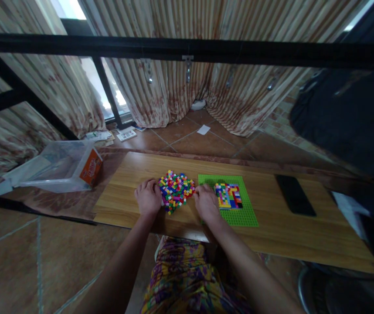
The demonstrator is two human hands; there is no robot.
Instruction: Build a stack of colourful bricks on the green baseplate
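Observation:
A heap of small multicoloured toy bricks lies on the wooden board between my hands. My left hand rests against the heap's left edge, its fingers loosely bent and apart, with no held brick visible. At the right edge, my right hand has its fingertips pinched together beside some red bricks; whatever is between them is too small to make out. A green studded baseplate lies just right of that hand and partly under it. On the baseplate sits a flat, roughly square block of joined coloured bricks.
A black phone-like slab lies on the wooden board to the right. Left of the board stands a clear plastic bin with an orange label. A black metal bar crosses in front of the striped curtains.

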